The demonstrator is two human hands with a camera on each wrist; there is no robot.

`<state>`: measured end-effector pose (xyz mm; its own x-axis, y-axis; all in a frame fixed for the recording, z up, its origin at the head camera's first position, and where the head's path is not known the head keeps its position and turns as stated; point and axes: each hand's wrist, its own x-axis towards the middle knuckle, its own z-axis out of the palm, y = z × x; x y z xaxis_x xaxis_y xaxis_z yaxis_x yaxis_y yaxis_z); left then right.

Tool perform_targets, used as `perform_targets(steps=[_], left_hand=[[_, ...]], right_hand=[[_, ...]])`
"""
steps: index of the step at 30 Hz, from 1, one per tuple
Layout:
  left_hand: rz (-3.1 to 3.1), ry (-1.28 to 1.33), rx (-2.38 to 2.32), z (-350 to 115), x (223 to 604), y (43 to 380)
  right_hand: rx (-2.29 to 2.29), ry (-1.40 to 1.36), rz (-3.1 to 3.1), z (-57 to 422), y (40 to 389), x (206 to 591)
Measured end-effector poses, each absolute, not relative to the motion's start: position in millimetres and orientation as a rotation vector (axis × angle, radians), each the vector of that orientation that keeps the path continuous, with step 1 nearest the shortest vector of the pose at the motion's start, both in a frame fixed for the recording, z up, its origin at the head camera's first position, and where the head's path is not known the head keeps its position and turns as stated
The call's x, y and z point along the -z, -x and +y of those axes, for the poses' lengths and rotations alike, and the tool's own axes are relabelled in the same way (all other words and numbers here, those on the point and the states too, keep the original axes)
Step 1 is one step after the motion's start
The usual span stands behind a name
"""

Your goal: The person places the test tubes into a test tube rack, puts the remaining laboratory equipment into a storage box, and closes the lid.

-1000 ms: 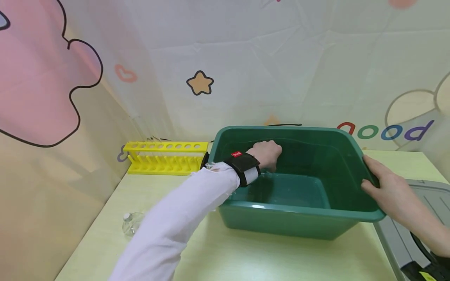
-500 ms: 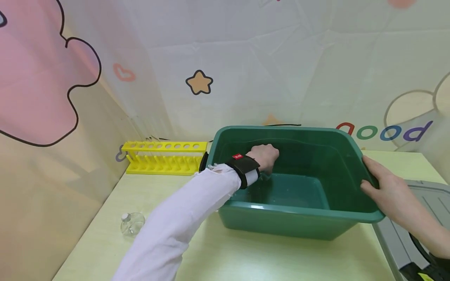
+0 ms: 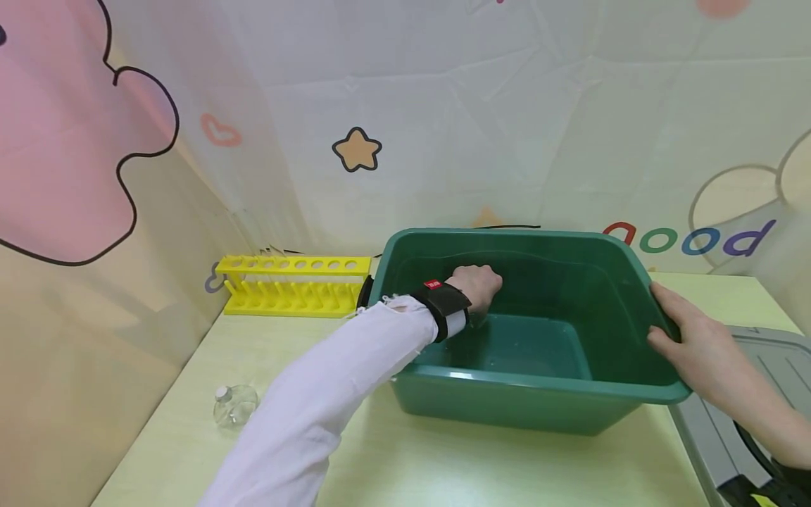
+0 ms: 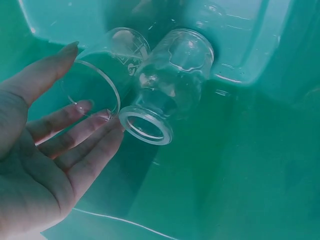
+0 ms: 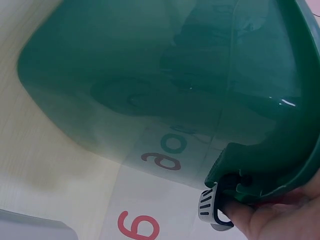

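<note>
My left hand [image 3: 478, 287] reaches down inside a green plastic tub [image 3: 494, 382]. In the left wrist view, the left hand [image 4: 55, 130] has its thumb above and its nearly straight fingers below the rim of a clear glass beaker [image 4: 112, 55], fingertips at the rim. The beaker lies tilted beside a clear glass bottle [image 4: 175, 75] with a thick flared mouth. My right hand [image 3: 712, 345] holds the tub's right rim, thumb inside. From the right wrist, that hand [image 5: 285, 220] shows only partly, at the rim near a light ribbed clip [image 5: 208, 206].
A yellow test tube rack [image 3: 294, 285] stands left of the tub, near the wall. A small clear round bottle [image 3: 236, 406] lies on the pale table [image 3: 507, 468]. Right of the tub is a grey lid [image 3: 767, 366]. A printed cloth [image 3: 443, 120] hangs behind.
My left hand has sunk slightly deeper into the tub. The right hand keeps its hold on the rim. The whole head view has shifted slightly.
</note>
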<state>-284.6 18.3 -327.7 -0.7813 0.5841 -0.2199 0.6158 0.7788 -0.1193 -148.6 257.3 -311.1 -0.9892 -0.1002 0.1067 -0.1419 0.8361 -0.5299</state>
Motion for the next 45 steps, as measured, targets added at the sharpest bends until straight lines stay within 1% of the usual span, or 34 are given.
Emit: perform_targets(steps=[17,30,36,45], left_hand=[[2.768,-0.988,0.363,21.9,337.2,286.5],[2.732,-1.004,0.351,23.4,331.5,286.5],[2.739,-0.991,0.334,23.4,322.1,288.9],[2.742,-1.019,0.187,21.1,283.0,281.2]], right_hand=[[-0.858,-0.218,-2.909,255.8,146.2,311.9],[-0.863,-0.209,-2.912,255.9,145.1,311.7],[-0.866,-0.219,-2.910,254.6,145.7,310.9],[-0.846,-0.212,-2.914,255.1,145.8,311.8]])
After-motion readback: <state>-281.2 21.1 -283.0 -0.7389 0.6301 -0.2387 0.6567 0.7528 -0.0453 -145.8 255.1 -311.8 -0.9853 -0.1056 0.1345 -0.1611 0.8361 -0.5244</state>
